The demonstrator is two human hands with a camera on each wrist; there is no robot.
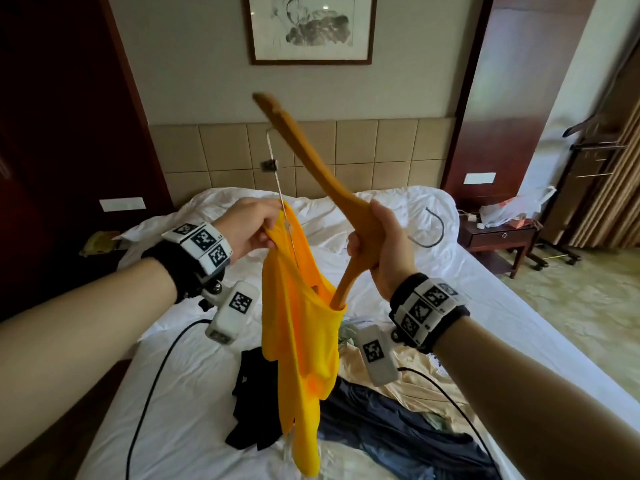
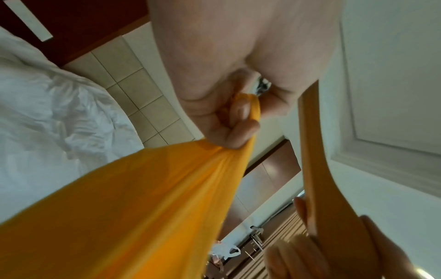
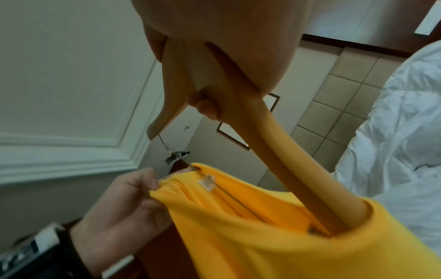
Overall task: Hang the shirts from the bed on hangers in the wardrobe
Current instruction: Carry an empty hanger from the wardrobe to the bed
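Yellow shirt (image 1: 301, 341) is hanging in mid-air over the bed (image 1: 180, 393), soft and light, drooping in loose folds. One arm of the wooden hanger (image 1: 311, 161) is already poking down thru the neck opening; the other arm is sticking up twd the headboard w/ a thin metal rod and clip dangling off it. Left hand (image 1: 247, 226) is pinching the collar edge, fingers curled tight round bunched fabric, stretching the neck open. Right hand (image 1: 388, 251) is wrapping round the hanger's middle, gripping firm. Hanger's stiff, so it's the one steering; shirt's floppy, prob slippy on smooth wood, so best hold is at the collar rim, not the body. More shirts are lying below: black one (image 1: 252, 403), dark blue one (image 1: 391, 427), cream one (image 1: 415, 372), piled on the white sheet.
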